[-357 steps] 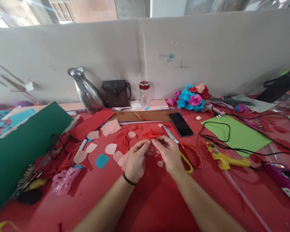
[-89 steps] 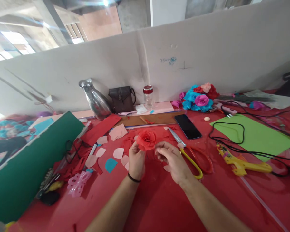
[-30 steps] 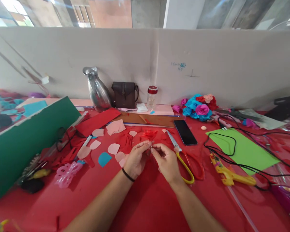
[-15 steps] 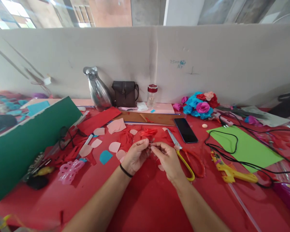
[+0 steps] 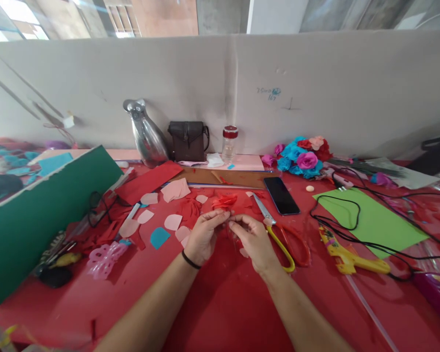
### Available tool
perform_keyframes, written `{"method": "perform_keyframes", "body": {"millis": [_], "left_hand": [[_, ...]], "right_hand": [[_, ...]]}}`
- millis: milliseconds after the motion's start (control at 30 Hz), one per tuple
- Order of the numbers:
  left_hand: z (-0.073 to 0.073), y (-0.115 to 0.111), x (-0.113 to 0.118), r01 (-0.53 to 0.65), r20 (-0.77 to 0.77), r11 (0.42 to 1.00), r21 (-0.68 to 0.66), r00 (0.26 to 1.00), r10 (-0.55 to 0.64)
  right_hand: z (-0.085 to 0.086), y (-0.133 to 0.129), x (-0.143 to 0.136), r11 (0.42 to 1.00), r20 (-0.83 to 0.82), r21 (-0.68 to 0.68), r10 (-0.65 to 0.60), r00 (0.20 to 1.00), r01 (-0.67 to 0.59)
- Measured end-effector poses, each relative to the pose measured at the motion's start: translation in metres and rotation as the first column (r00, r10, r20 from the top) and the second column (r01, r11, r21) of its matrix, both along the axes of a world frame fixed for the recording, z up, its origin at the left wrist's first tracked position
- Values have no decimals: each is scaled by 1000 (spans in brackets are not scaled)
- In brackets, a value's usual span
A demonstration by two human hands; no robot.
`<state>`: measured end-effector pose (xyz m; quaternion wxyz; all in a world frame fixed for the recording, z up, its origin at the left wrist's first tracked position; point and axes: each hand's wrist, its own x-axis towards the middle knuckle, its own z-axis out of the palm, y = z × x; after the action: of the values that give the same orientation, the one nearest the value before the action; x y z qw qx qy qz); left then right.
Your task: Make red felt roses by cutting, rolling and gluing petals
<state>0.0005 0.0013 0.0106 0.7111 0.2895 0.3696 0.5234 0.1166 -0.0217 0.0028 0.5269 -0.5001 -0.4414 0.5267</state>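
Observation:
My left hand (image 5: 204, 235) and my right hand (image 5: 255, 240) meet over the middle of the red table, thumbs and fingertips pinched close together. Whatever they pinch is too small and too covered to make out. A red crepe-paper flower (image 5: 224, 201) shows just beyond the fingertips; whether they touch it I cannot tell. Beside my right hand lie scissors (image 5: 281, 244) with one yellow and one red handle, blades pointing away. Pink petal pieces (image 5: 173, 222) and a blue petal piece (image 5: 160, 238) are scattered left of my left hand.
A yellow glue gun (image 5: 352, 259) with a black cord lies right, by a green sheet (image 5: 374, 215). Behind are a phone (image 5: 281, 195), paper flower bouquet (image 5: 302, 159), glass jar (image 5: 229, 146), dark bag (image 5: 187, 142) and metal jug (image 5: 148, 134). A green board (image 5: 55, 220) stands left.
My left thumb and fingers have shifted slightly toward the right fingertips, and the pinch looks tighter. The view has tilted a little; the objects on the table lie as before.

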Motion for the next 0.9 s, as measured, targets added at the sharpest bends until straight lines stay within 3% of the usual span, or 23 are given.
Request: {"method": "perform_keyframes", "body": {"millis": [233,500,900], "left_hand": [[5,-2,-2,-4,-39,998,-64,999,1],[5,-5,-3,133,-20,988,-73,991,-135],[7,-7,2,81,-82,997,-11,993,-82]], "right_hand": [[6,2,5,987,-53,-20,-161,986,160],[5,4,9,991,-130,-62,-127,983,120],[6,3,8,989,-150,-58,-142,978,134]]}}
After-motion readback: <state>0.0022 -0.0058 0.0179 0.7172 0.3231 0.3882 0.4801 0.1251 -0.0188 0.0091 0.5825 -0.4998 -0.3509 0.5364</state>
